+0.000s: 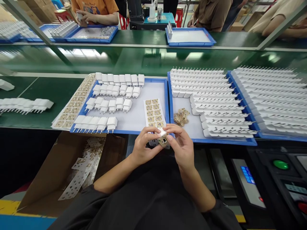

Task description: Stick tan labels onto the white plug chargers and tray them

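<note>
A small white charger (163, 139) is held between both hands, its port face with a tan cover turned up toward me. My left hand (146, 145) grips its left side with thumb and fingers. On the right side, my right hand (181, 145) pinches it with thumb and index finger. Just beyond the hands, a sheet of tan stickers (154, 112) lies in the left blue tray (166, 95), beside rows of white chargers (112, 105). A heap of tan pieces (181, 117) sits in the right blue tray (171, 105), next to dense rows of chargers (203, 80).
A stack of sticker sheets (75, 102) lies left of the trays. Below it stands a cardboard box (43, 179) with used sheets. Another full tray (275, 99) and a machine with a green button (280, 164) are right. People sit across the green line (120, 57).
</note>
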